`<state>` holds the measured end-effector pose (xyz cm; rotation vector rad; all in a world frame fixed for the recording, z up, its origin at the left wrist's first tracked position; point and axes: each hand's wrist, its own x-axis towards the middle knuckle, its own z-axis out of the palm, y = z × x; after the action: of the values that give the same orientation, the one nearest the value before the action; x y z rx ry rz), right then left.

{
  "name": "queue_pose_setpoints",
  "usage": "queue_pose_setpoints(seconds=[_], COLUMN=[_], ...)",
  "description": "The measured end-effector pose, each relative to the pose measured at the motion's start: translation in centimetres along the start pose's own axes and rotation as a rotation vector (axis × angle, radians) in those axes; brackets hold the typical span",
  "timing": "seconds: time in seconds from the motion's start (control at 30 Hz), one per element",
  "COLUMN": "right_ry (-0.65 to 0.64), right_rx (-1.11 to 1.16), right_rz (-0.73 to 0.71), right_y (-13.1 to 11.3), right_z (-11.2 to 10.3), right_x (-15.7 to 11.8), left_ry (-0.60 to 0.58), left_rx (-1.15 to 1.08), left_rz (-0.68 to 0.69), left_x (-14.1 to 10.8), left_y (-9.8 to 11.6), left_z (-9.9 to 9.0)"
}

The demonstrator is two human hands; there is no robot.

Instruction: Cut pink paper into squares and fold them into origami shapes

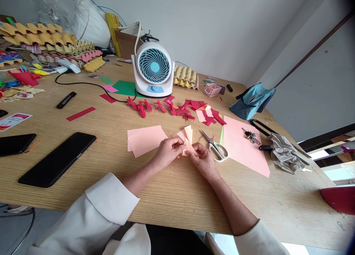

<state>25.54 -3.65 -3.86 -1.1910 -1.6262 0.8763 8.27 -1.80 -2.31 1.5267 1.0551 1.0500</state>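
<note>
Between my two hands is a small folded piece of light pink paper (186, 148). My left hand (169, 150) pinches its left side, and my right hand (203, 159) pinches its right side with thumb and fingers. Just behind it, more pale pink paper pieces (188, 133) stick up. Flat pink sheets (146, 139) lie to the left of my left hand. Scissors with white handles (218, 151) rest beside my right hand, blades partly apart. Folded red paper pieces (159, 106) are spread in a row farther back, next to a pile of red scraps (209, 111).
A white fan (154, 68) stands behind the red pieces. Large pink sheets (241, 146) with keys (251, 135) lie on the right, near a blue bag (251, 101). A black tablet (58, 159) and a phone (16, 144) are on the left. Egg trays (41, 40) fill the back left.
</note>
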Motion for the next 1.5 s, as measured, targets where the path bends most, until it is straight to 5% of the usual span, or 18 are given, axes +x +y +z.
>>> queue_pose_setpoints(seconds=[0.53,0.83,1.5], right_ry=[0.045,-0.016,0.105], right_rx=[0.179,0.325,0.489], right_rz=[-0.053,0.039,0.155], right_y=[0.4,0.2,-1.1], right_z=[0.3,0.1,0.5], right_x=[0.1,0.3,0.4], left_ry=[0.063,-0.029,-0.063], left_rx=[0.143,0.322,0.356], left_rz=[0.050,0.146,0.261], left_x=[-0.3,-0.8,-0.8], left_y=[0.7,0.6,0.8], left_z=[0.1,0.6,0.3])
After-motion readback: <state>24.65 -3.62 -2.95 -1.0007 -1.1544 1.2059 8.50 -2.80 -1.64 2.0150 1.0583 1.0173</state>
